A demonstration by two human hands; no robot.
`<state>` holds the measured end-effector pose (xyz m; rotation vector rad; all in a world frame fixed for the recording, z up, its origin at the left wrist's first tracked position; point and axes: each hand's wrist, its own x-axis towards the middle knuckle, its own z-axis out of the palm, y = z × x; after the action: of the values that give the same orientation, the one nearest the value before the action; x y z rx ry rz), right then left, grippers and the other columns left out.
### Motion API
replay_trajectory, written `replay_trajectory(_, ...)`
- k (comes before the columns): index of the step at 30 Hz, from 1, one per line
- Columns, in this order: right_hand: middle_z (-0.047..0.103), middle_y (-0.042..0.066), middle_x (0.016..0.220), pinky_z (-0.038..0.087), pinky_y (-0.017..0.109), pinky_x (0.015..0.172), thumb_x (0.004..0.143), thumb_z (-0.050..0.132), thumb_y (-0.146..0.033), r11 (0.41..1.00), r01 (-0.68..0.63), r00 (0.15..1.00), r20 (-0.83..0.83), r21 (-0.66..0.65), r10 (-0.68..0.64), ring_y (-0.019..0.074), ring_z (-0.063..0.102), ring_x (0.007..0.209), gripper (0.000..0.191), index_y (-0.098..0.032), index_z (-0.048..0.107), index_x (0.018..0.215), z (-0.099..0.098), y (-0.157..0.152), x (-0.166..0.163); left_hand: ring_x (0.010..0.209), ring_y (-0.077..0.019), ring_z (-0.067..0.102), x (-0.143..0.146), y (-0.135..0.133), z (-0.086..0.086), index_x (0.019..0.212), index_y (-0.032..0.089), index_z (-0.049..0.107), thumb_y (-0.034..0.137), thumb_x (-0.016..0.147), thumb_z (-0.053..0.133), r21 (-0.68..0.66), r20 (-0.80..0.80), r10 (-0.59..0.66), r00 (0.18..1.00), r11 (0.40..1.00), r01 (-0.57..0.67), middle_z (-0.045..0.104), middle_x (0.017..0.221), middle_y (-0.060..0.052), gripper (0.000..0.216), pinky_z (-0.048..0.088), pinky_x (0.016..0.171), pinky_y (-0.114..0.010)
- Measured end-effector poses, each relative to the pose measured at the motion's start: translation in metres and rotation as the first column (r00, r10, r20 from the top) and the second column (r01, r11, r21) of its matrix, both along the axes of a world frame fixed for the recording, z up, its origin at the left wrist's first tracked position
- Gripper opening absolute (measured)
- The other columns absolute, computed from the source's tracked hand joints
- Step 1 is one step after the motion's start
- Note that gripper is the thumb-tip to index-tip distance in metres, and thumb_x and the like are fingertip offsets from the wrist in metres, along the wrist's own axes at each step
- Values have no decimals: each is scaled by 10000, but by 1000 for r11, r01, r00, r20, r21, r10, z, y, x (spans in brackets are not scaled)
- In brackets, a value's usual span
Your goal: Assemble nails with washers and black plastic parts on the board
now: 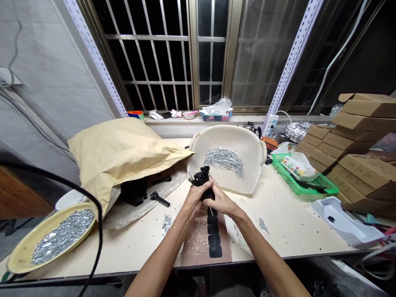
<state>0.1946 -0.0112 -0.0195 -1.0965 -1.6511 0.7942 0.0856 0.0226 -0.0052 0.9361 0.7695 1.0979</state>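
Observation:
Both hands meet above the board, in front of the white basin. My left hand (197, 194) is closed around a bunch of black plastic parts (201, 176) that stick up above the fingers. Against it presses my right hand (220, 200), its fingers wrapped on the same black parts; a thin metal pin shows just below. Under the hands lies a brown board (198, 243) with a row of black square pads (213, 229). Several metal pins (224, 159) are heaped in the white basin (252, 181). One loose black plastic part (160, 199) rests on the table to the left.
A large paper sack (123, 148) with black parts at its mouth stands left. Nearby is a yellow bowl (89, 222) of metal washers, with a small pile of metal pieces (167, 224) by the board. Right are a green basket (303, 187), a white tray (346, 222) and stacked cartons (359, 173).

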Motion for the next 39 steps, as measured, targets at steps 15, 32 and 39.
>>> replay_trajectory(15,242,104,1481,456,401,926,742,659,-456,958,-53,854,-510,-282,-102,252,543,1139,759,-309,300,1394,1,-21,7,502,-136,568,-29,16,28,690,111,617,402,667,689,303,-148,486,861,851,-429,611,587,-20,300,485,542,-269)
replay_trajectory(32,527,92,1284,374,400,1021,797,559,-553,996,13,922,-384,-92,-47,238,476,1207,667,-206,373,1335,27,5,-26,781,-199,611,-13,-13,7,923,136,615,264,672,691,419,-291,234,928,903,-96,671,856,-58,292,472,692,-279)
replay_trajectory(39,526,105,1270,366,418,1020,735,623,-570,995,-64,980,-191,-79,48,270,467,1205,731,-198,410,1327,27,-2,-20,707,-179,598,-33,-9,11,790,115,660,240,575,754,291,-280,-23,960,951,108,667,744,-49,266,483,664,-284)
